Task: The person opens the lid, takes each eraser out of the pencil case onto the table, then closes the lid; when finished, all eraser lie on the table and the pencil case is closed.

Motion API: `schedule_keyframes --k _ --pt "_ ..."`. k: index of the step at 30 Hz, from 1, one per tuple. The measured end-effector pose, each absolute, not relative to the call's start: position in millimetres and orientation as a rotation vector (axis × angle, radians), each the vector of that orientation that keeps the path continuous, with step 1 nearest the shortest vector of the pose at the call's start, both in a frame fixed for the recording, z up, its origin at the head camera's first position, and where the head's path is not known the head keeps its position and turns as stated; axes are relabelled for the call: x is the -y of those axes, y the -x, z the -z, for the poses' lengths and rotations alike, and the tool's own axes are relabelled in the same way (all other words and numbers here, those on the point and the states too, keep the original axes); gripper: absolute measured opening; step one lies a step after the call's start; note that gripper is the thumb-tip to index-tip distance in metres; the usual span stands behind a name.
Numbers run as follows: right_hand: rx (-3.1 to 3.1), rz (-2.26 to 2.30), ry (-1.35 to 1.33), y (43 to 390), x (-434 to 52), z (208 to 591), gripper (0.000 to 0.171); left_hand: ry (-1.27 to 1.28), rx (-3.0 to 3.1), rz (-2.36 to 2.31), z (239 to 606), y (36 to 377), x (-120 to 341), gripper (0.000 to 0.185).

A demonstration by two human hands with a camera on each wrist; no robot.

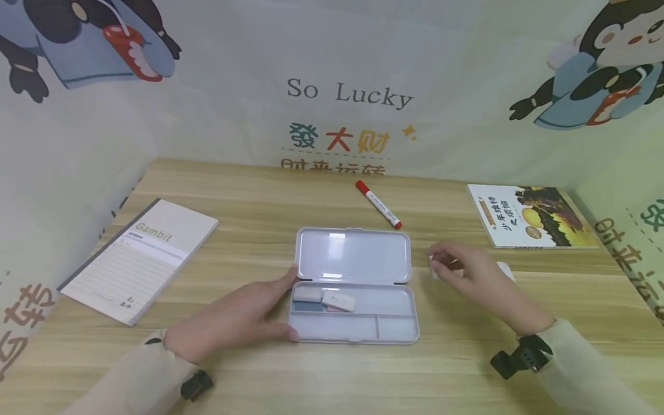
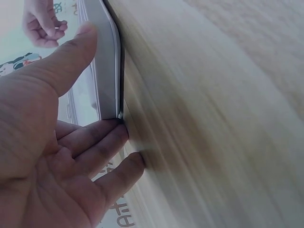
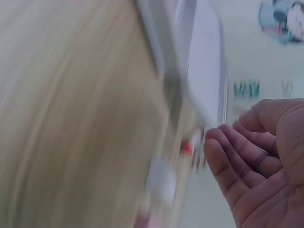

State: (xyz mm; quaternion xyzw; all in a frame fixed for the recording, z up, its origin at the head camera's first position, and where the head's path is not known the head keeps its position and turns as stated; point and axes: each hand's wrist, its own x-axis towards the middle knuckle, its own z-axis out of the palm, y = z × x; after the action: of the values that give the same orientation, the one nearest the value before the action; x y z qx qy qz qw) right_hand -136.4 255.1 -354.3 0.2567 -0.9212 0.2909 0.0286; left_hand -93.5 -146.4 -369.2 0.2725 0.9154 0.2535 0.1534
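An open grey pencil case lies in the middle of the wooden desk, lid flat behind its tray. Two erasers lie in the tray's back compartment. My left hand is at the case's left end, thumb against the lid's edge and straight fingers against the tray's side. Right of the case, my right hand hovers just above the desk and pinches a small white eraser at its fingertips. Its other fingers are loosely bent in the blurred right wrist view.
A lined "Gambit" notebook lies at the left. A red-capped marker lies behind the case, and a picture book at the back right. Another small white piece lies behind my right hand. Printed fabric walls close off three sides.
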Motion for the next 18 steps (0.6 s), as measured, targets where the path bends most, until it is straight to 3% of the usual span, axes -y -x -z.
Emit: schedule_keyframes --k 8,18 --pt "2.920 -1.063 -1.096 127.8 -195.1 364.1 0.019 -0.790 -2.630 -0.717 368.4 94.7 146.7 0.108" --pt "2.945 -1.061 -1.259 127.5 -154.5 371.0 0.022 -0.774 -2.624 -0.716 368.0 94.8 145.8 0.108"
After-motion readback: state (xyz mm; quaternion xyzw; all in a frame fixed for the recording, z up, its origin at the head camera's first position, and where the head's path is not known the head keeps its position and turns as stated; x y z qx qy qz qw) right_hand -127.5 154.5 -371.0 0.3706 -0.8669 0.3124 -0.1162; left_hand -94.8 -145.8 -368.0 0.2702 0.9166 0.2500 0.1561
